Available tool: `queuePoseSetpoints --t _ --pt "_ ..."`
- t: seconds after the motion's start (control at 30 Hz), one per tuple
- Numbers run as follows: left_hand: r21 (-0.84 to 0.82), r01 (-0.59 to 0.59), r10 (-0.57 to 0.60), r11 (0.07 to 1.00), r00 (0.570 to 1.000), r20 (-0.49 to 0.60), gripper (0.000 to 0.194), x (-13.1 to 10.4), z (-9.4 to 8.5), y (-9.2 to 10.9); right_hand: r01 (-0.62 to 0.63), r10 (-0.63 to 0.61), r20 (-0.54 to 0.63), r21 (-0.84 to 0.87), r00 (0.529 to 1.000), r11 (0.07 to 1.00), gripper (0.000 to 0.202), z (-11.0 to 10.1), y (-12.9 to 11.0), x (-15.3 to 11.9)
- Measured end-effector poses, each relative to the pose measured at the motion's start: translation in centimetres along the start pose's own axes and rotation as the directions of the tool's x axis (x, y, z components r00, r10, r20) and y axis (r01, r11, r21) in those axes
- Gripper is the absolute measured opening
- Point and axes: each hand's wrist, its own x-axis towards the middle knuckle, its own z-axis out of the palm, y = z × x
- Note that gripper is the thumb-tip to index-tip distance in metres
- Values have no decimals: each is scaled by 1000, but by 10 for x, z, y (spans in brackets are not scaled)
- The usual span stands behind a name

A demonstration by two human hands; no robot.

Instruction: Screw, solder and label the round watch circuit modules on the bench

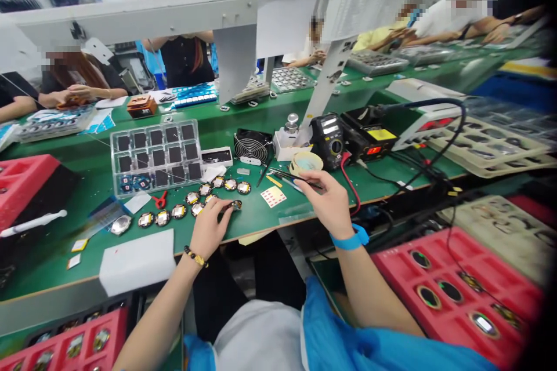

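My left hand (209, 225) is closed on a small round watch module (236, 205) near the bench's front edge, gripping it between thumb and fingers. My right hand (329, 202) pinches a pair of dark tweezers (287, 175), whose tips point left, above the bench. Between the hands lies a white sheet with small red stickers (273, 197). Several more round modules (178, 211) with silver and yellow centres sit in rows beside and behind my left hand. A red clip (161, 200) rests to their left.
Behind stand a clear compartment tray (112, 153), a small fan (253, 146), a pump bottle (291, 124), a multimeter (328, 139) and a soldering station (369, 136) with cables. Red trays (456, 278) flank my lap. Co-workers (187, 61) sit across the bench.
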Motion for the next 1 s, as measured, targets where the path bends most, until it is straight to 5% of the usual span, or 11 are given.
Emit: queuePoseSetpoints --t 0.13,0.57,0.8,1.0 --pt "-47 119 -114 992 989 93 21 -3 -3 5 -16 11 105 46 994 999 22 1 -22 -10" --pt "164 18 -33 986 995 92 57 -8 20 9 178 -137 446 -50 884 983 13 -1 -33 -22" --pt "128 47 -58 991 995 86 58 -9 19 8 212 -109 514 -146 851 966 24 14 -21 -31" --pt "63 61 -66 996 994 88 57 -12 15 9 130 -54 444 -140 894 982 22 25 -9 -53"
